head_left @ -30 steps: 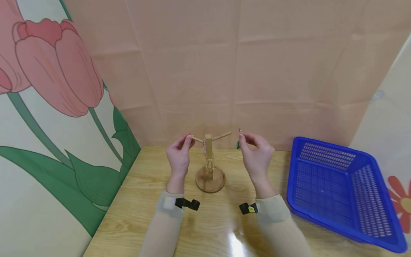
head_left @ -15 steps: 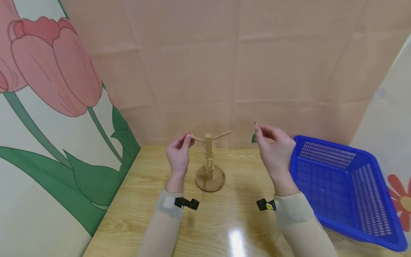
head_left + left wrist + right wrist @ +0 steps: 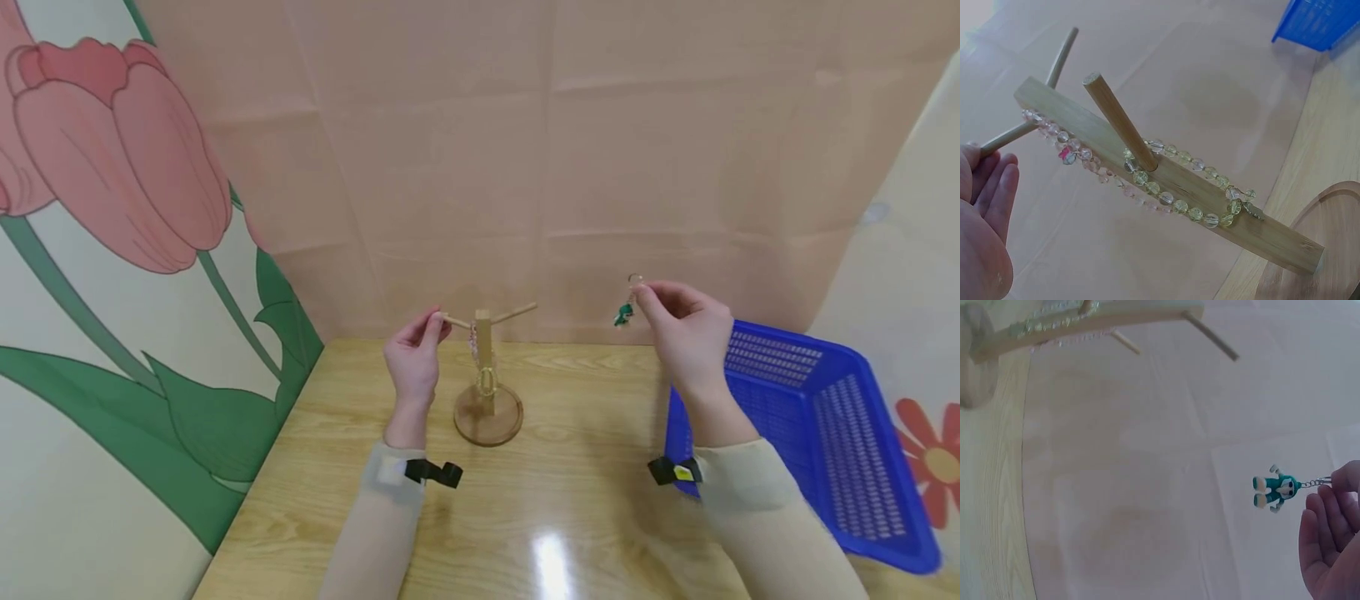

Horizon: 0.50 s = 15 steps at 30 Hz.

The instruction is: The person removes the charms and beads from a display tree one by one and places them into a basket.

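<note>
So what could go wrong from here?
The right hand pinches the green figure keychain near its ring, so it might slip. The left hand holds a peg of the wooden stand; a tug could tip it. If tilted, the pink bracelet hanging on that peg might slide.

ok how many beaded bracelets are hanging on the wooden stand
2. The pink bracelet hangs from the side arm that the left hand pinches, close to the post; the yellow-green bracelet hangs from the front peg. Another could be hidden behind the post.
</note>
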Motion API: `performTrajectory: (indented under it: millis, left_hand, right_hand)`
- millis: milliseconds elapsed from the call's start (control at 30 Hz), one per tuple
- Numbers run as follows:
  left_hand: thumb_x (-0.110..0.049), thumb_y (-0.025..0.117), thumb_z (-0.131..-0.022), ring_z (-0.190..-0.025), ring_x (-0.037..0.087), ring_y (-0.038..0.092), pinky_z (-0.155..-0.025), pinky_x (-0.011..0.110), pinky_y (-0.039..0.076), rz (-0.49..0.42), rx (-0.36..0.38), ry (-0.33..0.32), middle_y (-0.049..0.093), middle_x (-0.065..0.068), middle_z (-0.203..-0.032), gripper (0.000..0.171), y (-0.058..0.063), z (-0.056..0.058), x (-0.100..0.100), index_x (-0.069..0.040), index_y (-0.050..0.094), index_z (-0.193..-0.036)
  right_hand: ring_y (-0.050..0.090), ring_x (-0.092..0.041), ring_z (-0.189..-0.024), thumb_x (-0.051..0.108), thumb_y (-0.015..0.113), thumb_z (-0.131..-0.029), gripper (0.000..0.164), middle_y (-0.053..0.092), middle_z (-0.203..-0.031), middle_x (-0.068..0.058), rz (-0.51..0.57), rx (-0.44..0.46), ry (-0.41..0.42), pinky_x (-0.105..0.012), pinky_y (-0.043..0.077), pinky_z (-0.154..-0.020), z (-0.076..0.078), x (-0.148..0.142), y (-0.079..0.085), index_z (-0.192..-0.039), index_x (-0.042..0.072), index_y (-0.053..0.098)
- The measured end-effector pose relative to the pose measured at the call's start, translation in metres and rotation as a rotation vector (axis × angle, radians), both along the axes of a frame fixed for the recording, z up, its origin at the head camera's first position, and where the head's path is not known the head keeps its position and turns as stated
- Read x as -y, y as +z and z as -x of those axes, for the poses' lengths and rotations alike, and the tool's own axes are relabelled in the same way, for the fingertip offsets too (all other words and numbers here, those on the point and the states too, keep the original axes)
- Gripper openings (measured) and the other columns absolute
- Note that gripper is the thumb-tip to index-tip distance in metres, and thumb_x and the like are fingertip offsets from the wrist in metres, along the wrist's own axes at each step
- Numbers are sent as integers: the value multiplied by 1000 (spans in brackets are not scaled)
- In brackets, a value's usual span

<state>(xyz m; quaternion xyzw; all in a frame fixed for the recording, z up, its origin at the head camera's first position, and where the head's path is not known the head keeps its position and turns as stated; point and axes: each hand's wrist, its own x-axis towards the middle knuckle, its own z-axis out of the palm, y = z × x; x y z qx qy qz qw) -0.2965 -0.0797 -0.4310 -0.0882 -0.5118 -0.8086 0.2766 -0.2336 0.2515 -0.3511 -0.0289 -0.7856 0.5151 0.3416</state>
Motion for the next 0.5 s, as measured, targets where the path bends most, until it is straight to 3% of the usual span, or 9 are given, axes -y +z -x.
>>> performTrajectory:
  millis: [200,367,500]
  left_hand:
    - [6,76,-97,-85,15,79,-84,35,69,0,0,6,80,19,-98,19,0,-1,1,18,73,-111]
    - [6,76,-97,-85,14,79,-84,35,69,0,-17,3,80,18,-98,27,0,-2,1,25,67,-114]
    - [5,76,-97,-85,15,79,-85,37,69,5,-24,1,80,18,-98,23,-1,-1,0,21,70,-113]
  right_hand:
    - [66,-6,-86,40,81,-98,40,74,-88,21,0,115,22,-10,53,-62,2,-32,-2,-115,4,81]
    - [64,-6,-87,46,78,-99,44,73,-89,23,-76,192,37,-11,51,-62,2,-54,-10,-117,5,80]
    - [62,-6,-82,48,77,-99,45,71,-86,26,-128,223,35,-13,50,-58,0,-68,-18,-115,6,80]
